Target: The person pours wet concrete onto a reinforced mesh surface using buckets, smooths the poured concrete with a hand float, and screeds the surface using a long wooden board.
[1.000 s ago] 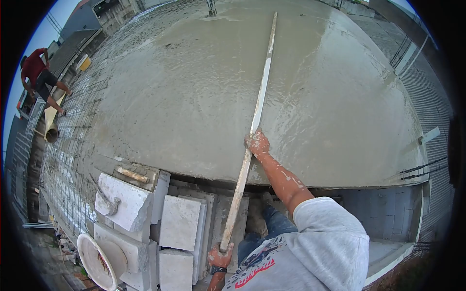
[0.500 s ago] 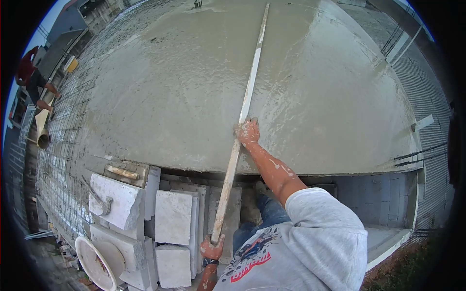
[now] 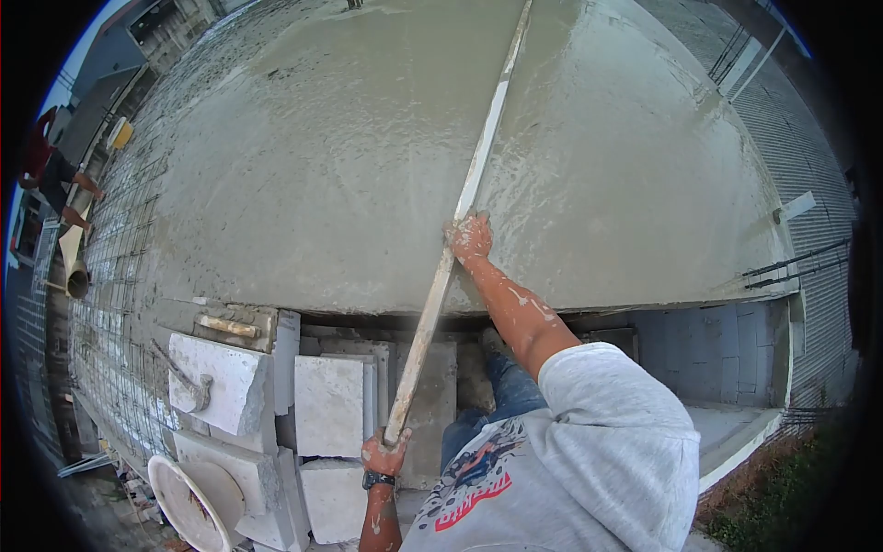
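My right hand (image 3: 469,235) is closed around the middle of a long straight bar (image 3: 428,345), spattered with mortar. Lower down, my left hand (image 3: 384,453), with a dark band at the wrist, grips the bar's near end. The bar slants away over a wet grey concrete slab (image 3: 303,212), its far part lying across the surface. Both hands and my right forearm carry splashes of mortar.
Pale blocks (image 3: 329,405) are stacked at the lower left, one bearing a trowel (image 3: 191,379). A white bucket (image 3: 189,501) stands beside them. Steel mesh (image 3: 110,322) borders the slab. A person (image 3: 57,175) is at far left. A recess (image 3: 708,354) lies right.
The bar's far end has swung right, while its near end and my left hand have shifted left. The camera view has moved, and the person at left now bends over more.
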Motion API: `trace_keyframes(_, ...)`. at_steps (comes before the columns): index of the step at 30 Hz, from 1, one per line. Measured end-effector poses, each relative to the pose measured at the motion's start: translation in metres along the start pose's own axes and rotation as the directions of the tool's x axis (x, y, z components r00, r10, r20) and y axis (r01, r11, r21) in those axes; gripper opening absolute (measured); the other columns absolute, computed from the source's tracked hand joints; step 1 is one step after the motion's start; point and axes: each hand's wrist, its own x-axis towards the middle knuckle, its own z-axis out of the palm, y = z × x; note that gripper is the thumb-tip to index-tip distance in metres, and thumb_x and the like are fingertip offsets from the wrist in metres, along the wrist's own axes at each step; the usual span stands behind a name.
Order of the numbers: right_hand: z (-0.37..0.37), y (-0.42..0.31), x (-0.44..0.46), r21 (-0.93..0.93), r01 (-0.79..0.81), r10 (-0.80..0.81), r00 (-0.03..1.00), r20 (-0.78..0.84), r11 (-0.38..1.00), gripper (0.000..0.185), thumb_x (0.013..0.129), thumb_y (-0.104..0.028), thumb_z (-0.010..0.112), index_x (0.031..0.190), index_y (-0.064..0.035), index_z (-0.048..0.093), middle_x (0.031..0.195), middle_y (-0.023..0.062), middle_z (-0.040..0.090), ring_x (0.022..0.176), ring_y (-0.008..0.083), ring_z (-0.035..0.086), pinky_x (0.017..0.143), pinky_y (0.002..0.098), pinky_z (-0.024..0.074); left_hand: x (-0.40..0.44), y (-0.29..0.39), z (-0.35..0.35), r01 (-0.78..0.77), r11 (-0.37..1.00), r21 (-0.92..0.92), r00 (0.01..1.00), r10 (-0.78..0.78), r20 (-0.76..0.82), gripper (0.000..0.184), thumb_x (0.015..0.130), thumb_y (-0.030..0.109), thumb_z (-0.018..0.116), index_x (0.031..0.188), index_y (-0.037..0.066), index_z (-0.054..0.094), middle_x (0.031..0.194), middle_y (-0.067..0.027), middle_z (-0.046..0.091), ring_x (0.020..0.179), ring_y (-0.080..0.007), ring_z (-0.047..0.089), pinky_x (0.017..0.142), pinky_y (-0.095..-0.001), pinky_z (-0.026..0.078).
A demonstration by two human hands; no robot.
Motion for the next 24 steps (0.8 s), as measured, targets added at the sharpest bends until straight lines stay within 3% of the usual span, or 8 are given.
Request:
trace_keyframes(4,0.000,0.006,-0.002,0.035,-0.072,0.073,0.997,-0.026,0.997,0.053,0.074,-0.043,0.064,0.105,-0.0008,0.065,0.116,0.0173,0.051,0.108,0.0348,0.054,0.094,0.0448,0.0434,0.017,-0.016,-0.010,-0.048,0.999,0.023,0.998,0.047,0.037,0.051,0.074,0.053,0.075,0.083,0.003,0.067,0.072,-0.0187,0.067,0.070,-0.0366,0.067,0.063,-0.0436,0.053)
trace_keyframes(7,-0.002,0.011,-0.006,0.032,-0.083,0.086,0.987,-0.139,0.996,0.052,0.074,-0.044,0.064,0.104,-0.0017,0.067,0.115,0.0179,0.053,0.107,0.0360,0.055,0.093,0.0453,0.0443,0.031,-0.016,-0.024,-0.109,0.994,0.030,0.993,0.108,0.048,0.050,0.074,0.052,0.075,0.082,0.003,0.067,0.071,-0.0183,0.067,0.069,-0.0362,0.067,0.063,-0.0434,0.053)
trace_keyframes(10,-0.011,0.017,-0.013,0.046,-0.130,0.133,0.988,-0.073,0.991,0.051,0.075,-0.044,0.064,0.103,-0.0021,0.068,0.114,0.0194,0.055,0.107,0.0367,0.055,0.092,0.0457,0.0452,0.047,-0.030,-0.033,-0.152,0.986,0.070,0.987,0.147,0.070,0.051,0.075,0.051,0.076,0.085,0.002,0.067,0.070,-0.0177,0.067,0.067,-0.0345,0.067,0.062,-0.0414,0.052)
trace_keyframes(13,-0.008,0.025,-0.017,0.027,-0.151,0.153,0.972,-0.180,0.988,0.050,0.075,-0.043,0.064,0.104,-0.0017,0.068,0.113,0.0202,0.055,0.107,0.0371,0.056,0.092,0.0453,0.0454,0.060,-0.027,-0.049,-0.176,0.978,0.116,0.982,0.166,0.091,0.051,0.074,0.050,0.076,0.084,0.001,0.067,0.070,-0.0183,0.067,0.067,-0.0348,0.067,0.062,-0.0416,0.052)
trace_keyframes(16,-0.026,0.020,-0.023,0.056,-0.233,0.238,0.966,-0.098,0.971,0.050,0.076,-0.043,0.065,0.103,-0.0012,0.067,0.113,0.0209,0.055,0.107,0.0376,0.055,0.093,0.0445,0.0444,0.076,-0.036,-0.055,-0.230,0.965,0.129,0.970,0.218,0.104,0.052,0.074,0.053,0.075,0.082,0.002,0.066,0.069,-0.0181,0.066,0.067,-0.0349,0.067,0.062,-0.0424,0.052)
trace_keyframes(19,-0.011,0.036,-0.024,0.080,-0.185,0.197,0.960,-0.200,0.980,0.052,0.078,-0.047,0.064,0.102,-0.0013,0.067,0.114,0.0209,0.054,0.109,0.0378,0.054,0.095,0.0444,0.0434,0.087,-0.044,-0.061,-0.254,0.958,0.131,0.963,0.239,0.122,0.053,0.073,0.054,0.075,0.083,0.002,0.066,0.068,-0.0179,0.066,0.067,-0.0351,0.067,0.062,-0.0429,0.052)
trace_keyframes(24,0.000,0.052,-0.019,0.042,-0.242,0.246,0.955,-0.166,0.969,0.062,0.080,-0.056,0.061,0.109,-0.0011,0.065,0.125,0.0215,0.050,0.114,0.0385,0.052,0.097,0.0450,0.0420,0.100,-0.048,-0.066,-0.261,0.957,0.129,0.961,0.245,0.128,0.054,0.073,0.054,0.075,0.084,0.002,0.067,0.070,-0.0183,0.066,0.069,-0.0357,0.067,0.063,-0.0431,0.052)
